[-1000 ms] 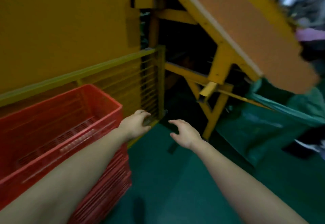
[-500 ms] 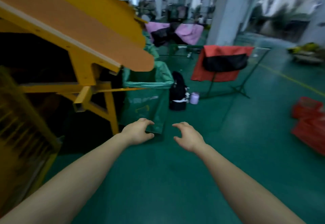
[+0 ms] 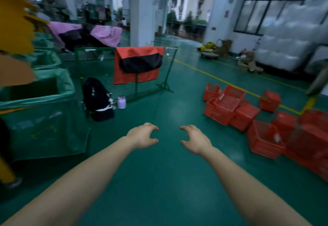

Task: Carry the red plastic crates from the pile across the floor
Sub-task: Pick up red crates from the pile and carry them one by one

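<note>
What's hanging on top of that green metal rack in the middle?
A red cloth is draped over the green rack, with a black piece across it. Whatever lies behind the cloth is hidden.

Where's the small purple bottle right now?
In the head view, the purple bottle stands on the green floor, left of centre, beside the black backpack.

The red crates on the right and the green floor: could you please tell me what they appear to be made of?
The red crates look like moulded plastic with a matte finish: their walls are an open lattice. The green floor looks like smooth painted or coated concrete, faintly glossy, with soft light patches.
</note>
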